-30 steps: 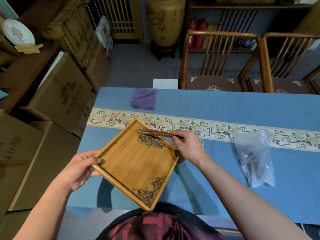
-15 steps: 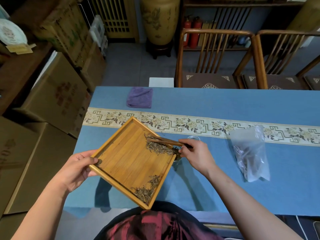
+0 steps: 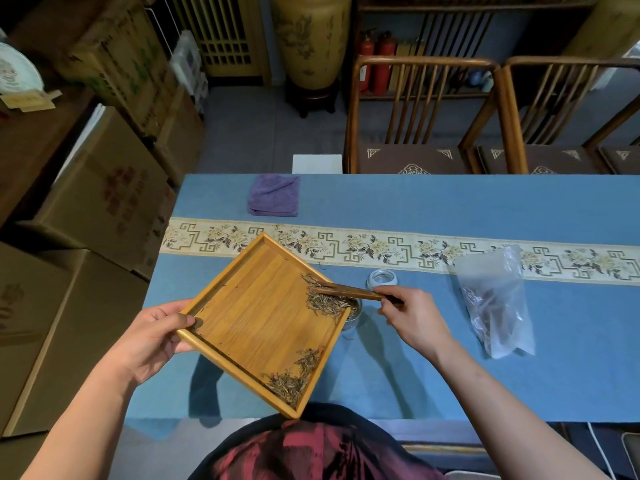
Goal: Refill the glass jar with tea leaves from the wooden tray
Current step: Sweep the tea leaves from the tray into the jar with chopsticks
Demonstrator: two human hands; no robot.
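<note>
A: Gripping the tray's [image 3: 263, 317] left corner is the left hand [image 3: 152, 337], thumb laid on the rim, fingers curled beneath. The tray is held above the table [image 3: 415, 375], turned like a diamond.

B: And the right hand [image 3: 412, 318]?

A: A wooden scoop [image 3: 349, 292] is pinched at its handle end by the thumb and fingers. Its far end is laid on the tray floor, against a pile of tea [image 3: 325, 302] gathered at the right corner.

B: Where is the jar [image 3: 351, 315] seen?

A: Just under that right corner, partly hidden by the rim. Only its mouth and part of its glass side are visible, with some leaves seen at the mouth. Whether tray and jar are touching cannot be told.

B: Is other tea left on the tray?

A: A second pile [image 3: 292, 375] is lodged in the near corner, along the lower right edge.

B: What else is laid on the table?

A: A round lid [image 3: 381, 279] is set just beyond the scoop. A clear bag [image 3: 495, 303] with dark contents is placed to the right, well apart from the jar. A folded purple cloth [image 3: 274, 195] is laid near the far edge, beyond a patterned runner [image 3: 450, 252].
</note>
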